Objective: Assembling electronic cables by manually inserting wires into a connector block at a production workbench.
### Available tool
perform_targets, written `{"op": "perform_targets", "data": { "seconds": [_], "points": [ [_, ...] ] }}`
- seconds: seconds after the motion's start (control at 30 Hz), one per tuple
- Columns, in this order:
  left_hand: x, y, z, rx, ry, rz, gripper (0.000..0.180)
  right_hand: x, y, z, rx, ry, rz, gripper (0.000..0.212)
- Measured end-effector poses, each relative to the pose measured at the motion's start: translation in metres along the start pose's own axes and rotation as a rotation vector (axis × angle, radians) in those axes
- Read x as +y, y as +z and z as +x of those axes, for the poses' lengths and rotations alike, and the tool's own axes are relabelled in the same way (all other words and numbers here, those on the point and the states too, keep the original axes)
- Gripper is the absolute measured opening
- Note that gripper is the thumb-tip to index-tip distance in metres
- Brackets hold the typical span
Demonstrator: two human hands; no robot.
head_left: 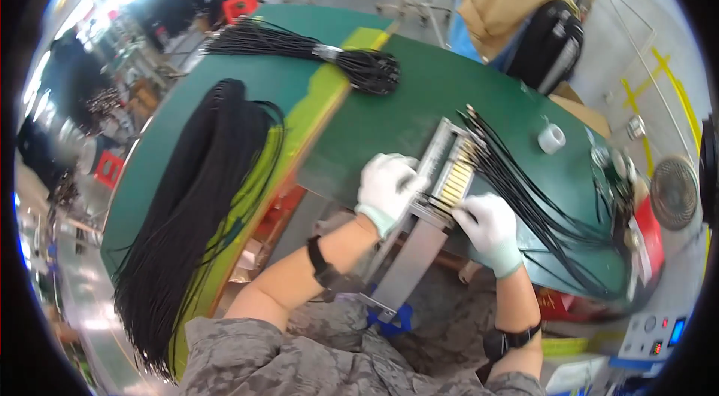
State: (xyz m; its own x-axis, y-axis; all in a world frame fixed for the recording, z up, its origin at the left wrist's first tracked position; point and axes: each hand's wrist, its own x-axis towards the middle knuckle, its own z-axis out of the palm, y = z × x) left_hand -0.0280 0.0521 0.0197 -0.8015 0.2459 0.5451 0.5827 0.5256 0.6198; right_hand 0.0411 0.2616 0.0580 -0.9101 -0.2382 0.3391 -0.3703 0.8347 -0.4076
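Note:
In the middle, a long metal fixture point(434, 147) with a row of yellow slots point(454, 185) slants away from me over the table edge. A short dark stretch of black cable point(438, 203) crosses its near end. My left hand point(391, 192), in a white glove, is closed at the fixture's left side, fingertips pinched on the cable. My right hand point(490, 230), also gloved, pinches the cable at the right side with thumb and finger. Right of the fixture lies a loose fan of black cables point(517, 179), their metal-tipped ends beside its far end.
A thick bundle of black cables point(217, 149) lies on the left table, with a tied bundle point(322, 53) farther back. A white tape roll point(552, 138) stands on the green table point(419, 74). At right are a fan point(674, 192) and a control box point(653, 336).

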Motion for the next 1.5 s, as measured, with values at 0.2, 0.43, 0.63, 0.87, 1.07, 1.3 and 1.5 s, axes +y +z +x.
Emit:
{"op": "perform_targets", "data": {
  "seconds": [0.2,0.43,0.63,0.87,1.07,1.3,1.5],
  "points": [
    [-0.014,0.010,-0.001,-0.033,-0.087,-0.060,0.018,0.021,-0.004,-0.003,-0.043,0.091,-0.026,0.017],
    [-0.012,0.009,-0.007,-0.108,-0.098,-0.030,0.022,0.024,-0.004,-0.007,-0.118,0.113,-0.035,0.021],
    [-0.007,0.008,-0.004,-0.216,-0.142,-0.185,0.025,0.028,0.003,-0.003,-0.179,0.199,0.152,0.025],
    [0.016,0.015,-0.011,-0.425,0.241,0.333,0.031,0.041,0.009,0.009,0.124,0.110,-0.053,0.017],
    [0.009,0.024,-0.007,-0.375,0.268,0.203,0.027,0.082,0.013,0.015,0.210,0.258,-0.279,0.013],
    [0.002,0.021,-0.005,-0.311,0.125,0.032,0.024,0.075,0.014,0.021,0.209,0.243,-0.340,0.011],
    [-0.009,0.016,-0.005,-0.133,0.000,-0.097,0.021,0.052,0.003,0.012,0.335,0.081,-0.186,0.011]
  ]
}}
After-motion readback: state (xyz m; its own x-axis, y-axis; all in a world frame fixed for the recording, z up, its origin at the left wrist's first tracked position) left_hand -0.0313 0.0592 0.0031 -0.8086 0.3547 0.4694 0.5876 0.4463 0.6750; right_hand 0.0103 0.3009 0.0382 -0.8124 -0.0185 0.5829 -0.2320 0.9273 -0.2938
